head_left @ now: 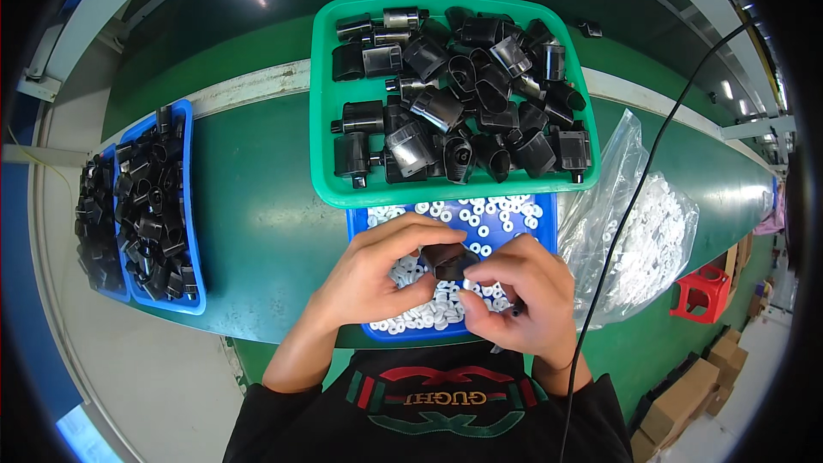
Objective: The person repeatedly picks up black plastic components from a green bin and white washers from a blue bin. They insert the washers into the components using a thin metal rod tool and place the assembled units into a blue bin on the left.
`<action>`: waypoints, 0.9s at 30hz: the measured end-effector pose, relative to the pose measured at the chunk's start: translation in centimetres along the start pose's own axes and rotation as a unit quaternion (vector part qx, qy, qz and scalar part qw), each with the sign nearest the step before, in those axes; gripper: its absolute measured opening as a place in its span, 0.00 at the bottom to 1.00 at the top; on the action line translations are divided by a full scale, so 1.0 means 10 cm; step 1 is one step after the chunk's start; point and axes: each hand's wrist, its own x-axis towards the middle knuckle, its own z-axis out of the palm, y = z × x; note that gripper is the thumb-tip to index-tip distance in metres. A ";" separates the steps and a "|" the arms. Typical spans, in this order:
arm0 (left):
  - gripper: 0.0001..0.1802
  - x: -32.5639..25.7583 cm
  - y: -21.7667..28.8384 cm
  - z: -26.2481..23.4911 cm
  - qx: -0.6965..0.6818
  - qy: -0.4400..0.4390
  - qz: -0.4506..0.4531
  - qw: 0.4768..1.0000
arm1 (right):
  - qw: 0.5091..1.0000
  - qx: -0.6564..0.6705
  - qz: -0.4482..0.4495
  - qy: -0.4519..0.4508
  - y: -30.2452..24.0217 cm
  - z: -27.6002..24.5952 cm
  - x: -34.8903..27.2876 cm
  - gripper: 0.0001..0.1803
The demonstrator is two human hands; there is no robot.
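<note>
My left hand [377, 267] grips a black plastic housing [446, 261] between thumb and fingers, above the blue tray [417, 333] of white washers [420, 317]. Close against the housing's right end, my right hand [527, 291] pinches what looks like a white washer [467, 282], partly hidden by the fingertips. Something small and dark shows under the curled fingers of that hand; its kind cannot be made out. Beyond both hands stands a green tray [319, 120] heaped with black plastic housings [429, 56], some with shiny faces.
Right of the blue tray lies a clear plastic bag [639, 240] of white washers. A black cable [639, 180] hangs across the right side. Blue trays [199, 291] of black parts stand at far left. A red stool [701, 293] and cardboard boxes [681, 394] are on the right-hand floor.
</note>
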 end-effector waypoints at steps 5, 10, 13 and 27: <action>0.30 -0.01 -0.02 0.00 0.018 0.002 0.017 1.000 | 0.999 -0.010 0.018 -0.032 0.08 0.03 0.01 0.16; 0.29 0.00 -0.02 0.00 0.008 -0.017 0.013 1.000 | 0.999 0.027 0.037 -0.006 0.09 0.00 -0.04 0.17; 0.29 0.00 -0.02 0.00 0.003 -0.024 0.010 1.000 | 0.999 0.017 0.043 -0.014 0.10 -0.02 -0.02 0.19; 0.31 0.00 -0.06 -0.04 -0.025 -0.021 0.013 0.999 | 0.998 0.035 0.039 -0.040 0.15 0.06 -0.07 0.27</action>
